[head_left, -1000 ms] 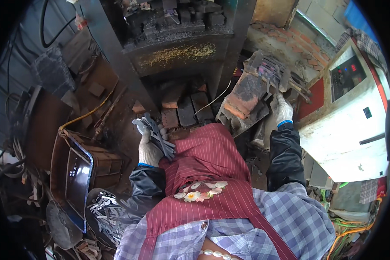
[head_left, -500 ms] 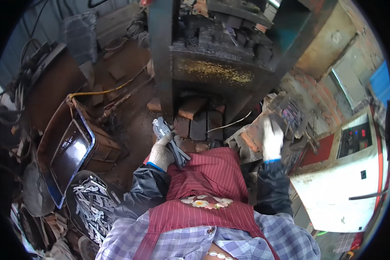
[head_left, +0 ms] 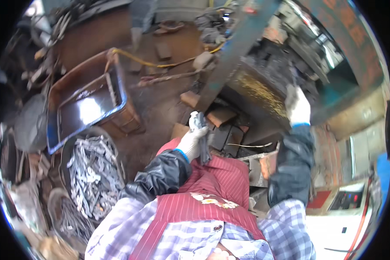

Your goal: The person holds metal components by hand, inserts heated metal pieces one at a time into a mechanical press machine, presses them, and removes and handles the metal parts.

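My left hand, in a white glove, is closed around a bundle of flat grey metal pieces above my lap. My right hand, also gloved, is raised at the front of a dark metal-framed furnace-like structure. Its fingers are blurred by motion near a thin, light, rod-like thing among dark blocks on the ledge; I cannot tell whether they touch it. Below that ledge, yellowish flakes cover a dark plate.
To my left stand a brown tub with shiny liquid and a round container heaped with grey metal pieces. Bricks lie at the structure's foot. A white cabinet with a red display is at the right.
My view has swung to the right. My right hand has moved up and forward from the bricks at the right to the structure's ledge. The left hand still grips the metal pieces.
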{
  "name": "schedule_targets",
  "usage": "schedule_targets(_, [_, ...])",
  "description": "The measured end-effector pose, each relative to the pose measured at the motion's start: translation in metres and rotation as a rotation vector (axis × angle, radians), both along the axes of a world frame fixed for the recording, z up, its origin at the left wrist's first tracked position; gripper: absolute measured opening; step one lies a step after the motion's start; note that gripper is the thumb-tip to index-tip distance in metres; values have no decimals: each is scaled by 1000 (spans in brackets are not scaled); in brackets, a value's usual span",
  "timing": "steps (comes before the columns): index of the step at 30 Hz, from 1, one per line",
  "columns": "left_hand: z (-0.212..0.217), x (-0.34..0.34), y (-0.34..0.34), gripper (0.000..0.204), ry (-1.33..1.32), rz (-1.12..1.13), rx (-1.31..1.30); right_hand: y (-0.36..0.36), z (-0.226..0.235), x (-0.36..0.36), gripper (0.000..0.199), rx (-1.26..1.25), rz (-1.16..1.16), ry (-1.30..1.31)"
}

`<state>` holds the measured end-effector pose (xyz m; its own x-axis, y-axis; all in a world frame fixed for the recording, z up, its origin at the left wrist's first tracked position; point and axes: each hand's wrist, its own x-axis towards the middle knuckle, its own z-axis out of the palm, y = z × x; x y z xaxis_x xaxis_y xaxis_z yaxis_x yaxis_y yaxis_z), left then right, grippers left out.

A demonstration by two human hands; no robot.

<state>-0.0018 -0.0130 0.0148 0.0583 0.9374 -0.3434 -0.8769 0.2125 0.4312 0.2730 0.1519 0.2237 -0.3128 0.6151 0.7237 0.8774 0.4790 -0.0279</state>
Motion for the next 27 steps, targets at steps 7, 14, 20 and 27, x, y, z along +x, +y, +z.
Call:
schedule_targets(7, [-1, -8, 4, 19, -49, 15, -46, -119, -13, -35, 35, -1016, -55, 980])
schedule_targets(14, [-4, -6, 1, 27, -184, 97, -119, -134, -28, -199, 42, -1608, 339, 583])
schedule_targets(20, [24, -17, -13, 24, 56, 3, 84, -132, -54, -390, 29, -1919, 916, 775])
schedule_targets(27, [-11, 1, -31, 23, -100, -66, 35, -196, -89, -334, 35, -1891, 928, 330])
